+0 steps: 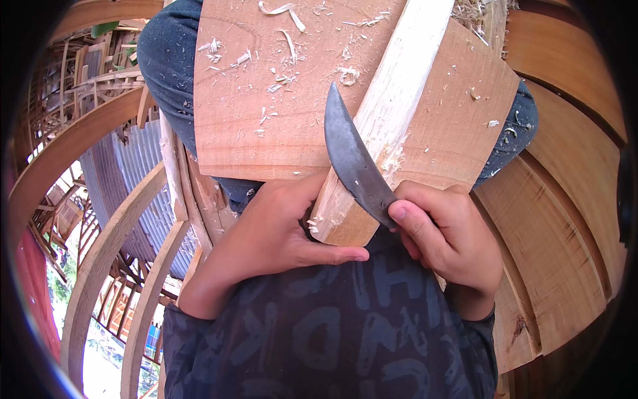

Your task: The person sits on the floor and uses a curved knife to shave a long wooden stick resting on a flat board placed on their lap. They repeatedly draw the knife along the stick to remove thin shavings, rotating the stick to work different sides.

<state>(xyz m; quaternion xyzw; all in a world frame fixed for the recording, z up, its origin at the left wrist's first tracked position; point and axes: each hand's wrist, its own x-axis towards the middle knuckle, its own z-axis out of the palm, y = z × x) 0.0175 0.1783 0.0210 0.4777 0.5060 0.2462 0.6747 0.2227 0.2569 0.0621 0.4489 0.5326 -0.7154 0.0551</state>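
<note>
A long pale wooden stick (pixel 401 80) slants across a flat board (pixel 279 133) on my lap, its squared near end close to my belly. My left hand (pixel 286 223) grips that near end from the left, thumb along the front and the other fingers hidden behind. In my right hand (pixel 448 233) is a knife (pixel 359 159) with a broad, curved dark blade; its handle is hidden in my fist. The blade lies across the stick, tip pointing up and left. Fresh splinters stand on the wood beside the blade.
Curled wood shavings (pixel 286 80) are scattered over the board, and more lie heaped (pixel 480 16) at the far right. Wide planks (pixel 565 219) curve along my right. On my left are curved wooden ribs (pixel 113 253), with corrugated metal sheeting (pixel 133 179) beyond them.
</note>
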